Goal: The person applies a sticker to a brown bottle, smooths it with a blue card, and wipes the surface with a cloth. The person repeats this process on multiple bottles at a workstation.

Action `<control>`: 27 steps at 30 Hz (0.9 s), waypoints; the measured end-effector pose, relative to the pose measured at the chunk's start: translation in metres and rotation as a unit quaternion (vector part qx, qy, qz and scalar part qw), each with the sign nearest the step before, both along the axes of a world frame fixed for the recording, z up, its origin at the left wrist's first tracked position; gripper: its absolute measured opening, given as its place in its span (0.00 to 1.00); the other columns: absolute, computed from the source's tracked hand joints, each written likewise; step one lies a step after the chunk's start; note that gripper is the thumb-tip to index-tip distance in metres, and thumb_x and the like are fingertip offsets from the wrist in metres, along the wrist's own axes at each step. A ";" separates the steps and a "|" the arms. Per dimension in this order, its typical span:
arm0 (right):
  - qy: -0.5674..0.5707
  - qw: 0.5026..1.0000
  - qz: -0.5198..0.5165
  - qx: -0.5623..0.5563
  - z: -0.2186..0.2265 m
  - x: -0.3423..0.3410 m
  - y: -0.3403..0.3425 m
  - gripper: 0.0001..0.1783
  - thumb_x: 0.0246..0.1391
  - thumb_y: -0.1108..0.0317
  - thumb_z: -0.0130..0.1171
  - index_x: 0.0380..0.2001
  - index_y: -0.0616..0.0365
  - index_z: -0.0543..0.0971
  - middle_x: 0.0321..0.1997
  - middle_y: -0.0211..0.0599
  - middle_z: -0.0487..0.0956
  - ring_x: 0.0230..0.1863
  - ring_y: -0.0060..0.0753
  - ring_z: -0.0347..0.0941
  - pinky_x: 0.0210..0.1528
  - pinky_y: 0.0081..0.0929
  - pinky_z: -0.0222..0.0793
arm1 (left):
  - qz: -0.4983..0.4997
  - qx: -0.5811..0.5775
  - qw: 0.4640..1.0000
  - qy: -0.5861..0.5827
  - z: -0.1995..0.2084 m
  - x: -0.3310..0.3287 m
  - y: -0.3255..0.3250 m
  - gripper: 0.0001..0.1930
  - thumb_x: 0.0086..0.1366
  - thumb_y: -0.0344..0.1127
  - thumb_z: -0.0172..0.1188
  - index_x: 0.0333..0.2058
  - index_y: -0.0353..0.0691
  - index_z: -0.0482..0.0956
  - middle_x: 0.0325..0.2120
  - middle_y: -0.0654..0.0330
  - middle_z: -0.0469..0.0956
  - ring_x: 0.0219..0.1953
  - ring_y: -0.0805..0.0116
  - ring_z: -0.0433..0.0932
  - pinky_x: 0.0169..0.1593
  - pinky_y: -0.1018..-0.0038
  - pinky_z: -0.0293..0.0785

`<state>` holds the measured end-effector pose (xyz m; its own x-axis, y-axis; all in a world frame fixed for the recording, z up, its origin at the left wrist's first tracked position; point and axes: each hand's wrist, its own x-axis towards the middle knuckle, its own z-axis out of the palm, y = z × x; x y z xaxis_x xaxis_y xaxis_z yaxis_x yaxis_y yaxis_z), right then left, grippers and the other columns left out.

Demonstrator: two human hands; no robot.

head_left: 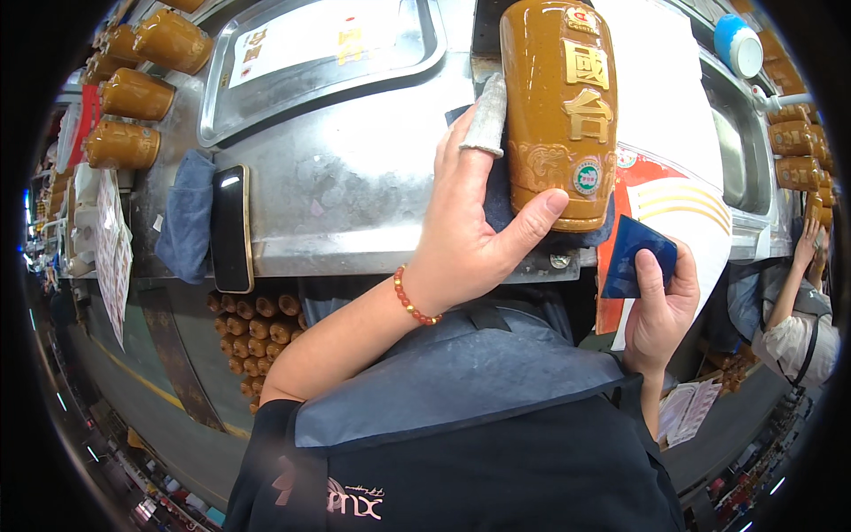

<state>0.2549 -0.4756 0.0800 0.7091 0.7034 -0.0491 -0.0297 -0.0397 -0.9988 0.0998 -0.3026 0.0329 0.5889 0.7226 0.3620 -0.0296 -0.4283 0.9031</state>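
Note:
A glossy brown ceramic bottle (554, 97) with raised gold characters and a small green round sticker lies on a dark cloth (498, 191) at the table's near edge. My left hand (483, 208) grips it from the left side, thumb pressed on its lower end. A pale cloth finger cover (486, 120) wraps one finger, and a beaded bracelet (409, 300) circles the wrist. To the right of the bottle, apart from it, my right hand (660, 297) pinches a thin blue scraper card (638, 255) between thumb and fingers.
A metal tray (213, 111) with printed sticker sheets stands at the back left. Near it lie a phone (232, 230) and a folded blue cloth (184, 222). Brown bottles (124, 144) line the left side. White-and-red paper (678, 191) drapes the right edge; a co-worker's arm (789, 284) shows beyond.

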 end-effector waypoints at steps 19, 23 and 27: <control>0.004 1.000 -0.007 0.001 0.002 -0.004 0.004 0.09 0.66 0.76 0.62 0.47 0.65 0.78 0.41 0.30 0.82 0.39 0.16 0.76 0.44 0.16 0.74 | 0.002 0.025 0.998 0.056 0.006 0.001 -0.002 0.51 0.56 0.57 0.75 0.67 0.28 0.61 0.69 0.32 0.54 0.72 0.35 0.51 0.73 0.49 0.51; -0.005 1.000 -0.001 -0.004 -0.001 -0.001 0.003 0.10 0.66 0.76 0.63 0.48 0.65 0.78 0.41 0.29 0.82 0.40 0.16 0.76 0.46 0.16 0.74 | 0.004 0.065 0.995 0.074 0.012 -0.002 -0.001 0.49 0.55 0.58 0.76 0.63 0.27 0.66 0.71 0.32 0.49 0.72 0.35 0.50 0.72 0.47 0.52; -0.004 1.000 0.014 0.013 -0.002 0.002 0.002 0.11 0.67 0.74 0.62 0.50 0.65 0.78 0.43 0.32 0.83 0.42 0.17 0.78 0.49 0.18 0.75 | 0.014 0.116 0.991 0.060 0.022 0.002 0.000 0.54 0.55 0.45 0.78 0.72 0.29 0.54 0.71 0.41 0.52 0.74 0.47 0.52 0.75 0.57 0.52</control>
